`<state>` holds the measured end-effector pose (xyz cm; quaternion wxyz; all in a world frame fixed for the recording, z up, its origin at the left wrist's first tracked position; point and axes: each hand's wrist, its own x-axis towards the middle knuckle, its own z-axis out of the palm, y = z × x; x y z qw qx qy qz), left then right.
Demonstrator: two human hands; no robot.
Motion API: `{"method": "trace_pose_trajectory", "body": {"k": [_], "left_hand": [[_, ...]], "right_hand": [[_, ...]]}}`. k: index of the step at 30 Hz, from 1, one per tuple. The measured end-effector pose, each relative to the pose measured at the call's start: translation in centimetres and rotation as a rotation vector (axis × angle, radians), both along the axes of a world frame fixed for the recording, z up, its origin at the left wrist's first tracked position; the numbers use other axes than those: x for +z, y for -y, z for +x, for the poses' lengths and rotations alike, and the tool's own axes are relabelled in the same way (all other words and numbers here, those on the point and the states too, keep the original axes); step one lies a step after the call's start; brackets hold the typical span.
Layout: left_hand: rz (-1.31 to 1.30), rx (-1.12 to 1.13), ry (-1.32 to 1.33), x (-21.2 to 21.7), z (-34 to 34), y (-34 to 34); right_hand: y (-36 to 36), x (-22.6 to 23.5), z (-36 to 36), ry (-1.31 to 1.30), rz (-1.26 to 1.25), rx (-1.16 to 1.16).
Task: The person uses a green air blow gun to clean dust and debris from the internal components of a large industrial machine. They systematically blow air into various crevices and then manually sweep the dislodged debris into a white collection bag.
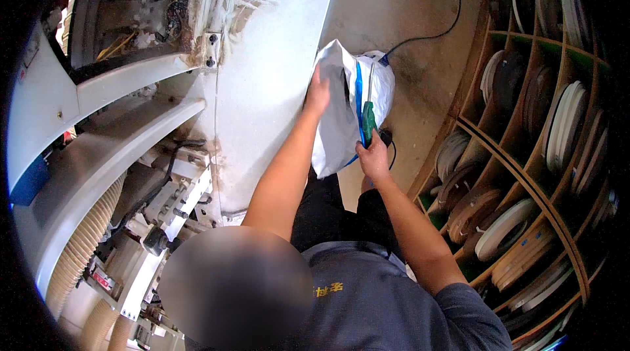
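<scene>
A white bag [333, 134] with a blue stripe stands in front of my legs, its mouth spread open and its grey inside showing. At its left edge, my left hand [318, 94] grips the rim, with one finger pointing up along it. My right hand [374, 157] is closed around the lower end of a screwdriver's green handle [369, 117], beside the blue stripe. The screwdriver's metal shaft points away from me, over the bag's right side. What lies deep inside the bag is hidden.
To the left stands a large white machine with a dusty panel [269, 42] and a ribbed hose [88, 239]. Wooden racks [518, 154] full of round discs line the right. A black cable [433, 37] runs over the floor behind the bag.
</scene>
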<state>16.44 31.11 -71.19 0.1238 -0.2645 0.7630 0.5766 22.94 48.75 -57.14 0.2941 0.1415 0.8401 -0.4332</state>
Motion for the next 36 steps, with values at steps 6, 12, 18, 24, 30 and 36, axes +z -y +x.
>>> {"method": "trace_pose_trajectory", "body": {"k": [6, 12, 18, 24, 30, 36], "left_hand": [[0.060, 0.001, 0.128, 3.2, 1.6, -2.4], [-0.336, -0.376, -0.076, 10.9, 6.6, -2.0], [-0.371, -0.251, 0.142, 11.7, 4.3, -3.5], [-0.156, -0.433, -0.015, 12.0, 2.1, -8.9], [-0.240, -0.261, 0.029, 15.1, 7.8, -1.7], [-0.468, -0.314, 0.080, 16.1, 6.8, -2.0]], "right_hand": [[0.3, 0.8, -1.8, 0.098, -0.016, 0.048], [0.8, -2.1, -0.9, 0.022, -0.041, -0.082], [-9.1, -1.2, -2.7, -0.171, 0.154, -0.428], [-19.7, 2.1, -3.0, -0.087, 0.030, -0.739], [-14.8, 8.8, -1.8, -0.111, -0.177, -0.596], [-7.9, 0.1, -1.6, 0.012, 0.209, -0.114]]}}
